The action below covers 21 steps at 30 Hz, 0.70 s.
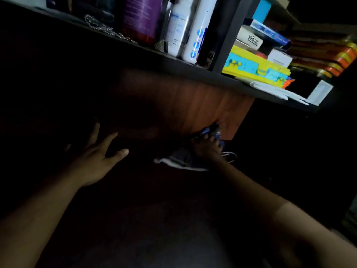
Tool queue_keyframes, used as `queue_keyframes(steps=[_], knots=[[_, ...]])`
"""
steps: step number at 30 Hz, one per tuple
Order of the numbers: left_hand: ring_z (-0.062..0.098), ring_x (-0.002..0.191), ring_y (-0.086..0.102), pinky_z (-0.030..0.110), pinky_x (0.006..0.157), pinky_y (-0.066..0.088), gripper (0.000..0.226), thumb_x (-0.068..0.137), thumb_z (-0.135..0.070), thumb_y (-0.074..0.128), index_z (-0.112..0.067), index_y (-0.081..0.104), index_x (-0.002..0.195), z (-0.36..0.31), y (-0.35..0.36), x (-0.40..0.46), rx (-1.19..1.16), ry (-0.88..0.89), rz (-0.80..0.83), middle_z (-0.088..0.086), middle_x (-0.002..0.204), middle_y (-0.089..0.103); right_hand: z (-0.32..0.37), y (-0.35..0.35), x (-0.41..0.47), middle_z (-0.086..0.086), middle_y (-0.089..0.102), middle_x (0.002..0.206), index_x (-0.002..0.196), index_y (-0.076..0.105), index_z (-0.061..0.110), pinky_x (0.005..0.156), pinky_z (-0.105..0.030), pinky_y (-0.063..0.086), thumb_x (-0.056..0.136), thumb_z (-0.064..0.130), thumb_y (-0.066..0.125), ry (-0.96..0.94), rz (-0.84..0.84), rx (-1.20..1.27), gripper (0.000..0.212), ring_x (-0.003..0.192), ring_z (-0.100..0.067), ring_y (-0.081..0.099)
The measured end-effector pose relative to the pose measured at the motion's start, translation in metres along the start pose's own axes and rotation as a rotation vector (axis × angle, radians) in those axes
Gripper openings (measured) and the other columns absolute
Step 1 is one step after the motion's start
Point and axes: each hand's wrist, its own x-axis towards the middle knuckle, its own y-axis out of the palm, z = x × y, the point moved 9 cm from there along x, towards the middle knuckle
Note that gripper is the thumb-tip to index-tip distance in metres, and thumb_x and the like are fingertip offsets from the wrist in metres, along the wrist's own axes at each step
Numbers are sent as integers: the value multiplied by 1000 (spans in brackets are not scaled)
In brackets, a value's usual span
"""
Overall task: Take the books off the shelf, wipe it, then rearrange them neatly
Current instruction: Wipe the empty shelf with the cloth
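Head view: right hand grips a blue cloth against the dim wooden shelf; left hand, beside it, spreads open-fingered, holding nothing.

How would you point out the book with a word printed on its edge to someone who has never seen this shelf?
Find the dark upright divider on the upper shelf, right of the white bottles. The stack of books just right of it rests on a bright yellow book. Above that lies the pale book, the only one whose edge reads "target" in black, underlined.
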Motion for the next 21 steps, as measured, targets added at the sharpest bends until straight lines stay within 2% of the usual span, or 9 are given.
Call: queue_keyframes(steps=[3,4,6,9,11,13,16,18,21], knots=[[27,157,-3,55,124,0,75,92,-76,27,-46,12,159,-2,-6,-2,-8,15,-18,-10,165,-30,110,17,-85,-25,27,160,153,37,15,118,-56,21,75,71,8,-425,81,-6,100,145,-42,30],[27,158,-1,53,124,2,73,94,-74,30,-46,14,159,-3,-7,-3,-25,25,-27,-9,166,-28,143,20,-118,-24,31,159,151,40,14,116,-55,25,74,68,7,-554,113,9,100,141,-43,35],[27,157,4,46,124,10,72,96,-66,38,-38,22,161,-5,-12,-7,-117,53,-51,-7,169,-20,185,16,-160,-18,28,163,155,37,18,117,-51,26,91,64,21,-788,155,11,81,143,-41,34],[25,156,14,40,122,20,67,99,-55,45,-30,30,159,-10,-22,-20,-185,108,-117,-6,171,-2,160,3,-166,-7,26,166,156,35,27,120,-45,18,103,52,40,-921,206,-20,59,151,-29,22],[24,155,17,43,120,23,64,100,-54,46,-34,30,159,-11,-24,-29,-201,127,-124,-8,171,2,102,-5,-128,-6,34,163,152,44,29,119,-45,24,101,53,35,-808,167,-28,57,149,-29,29],[25,155,17,46,120,24,64,100,-55,46,-35,30,159,-13,-22,-34,-190,129,-109,-8,171,4,5,-16,-64,-10,41,158,149,48,29,116,-43,33,97,53,31,-552,127,-67,59,144,-32,39],[27,153,21,48,119,27,62,100,-52,48,-30,36,157,-17,-19,-31,-179,166,-121,-3,170,13,-135,-40,-25,-11,30,164,152,43,33,120,-45,28,89,63,10,-229,181,-152,77,148,-34,31],[29,150,28,48,118,30,60,99,-49,51,-25,43,153,-18,-20,-24,-163,188,-144,2,167,23,-164,-49,-40,-10,24,166,154,37,36,122,-45,22,95,61,8,-187,198,-221,70,151,-36,23],[32,146,36,47,116,33,56,101,-44,53,-19,47,151,-22,-21,-25,-78,204,-159,7,163,32,-127,-43,-81,-7,14,168,157,29,39,122,-54,12,102,61,32,-140,209,-92,59,152,-43,12]])
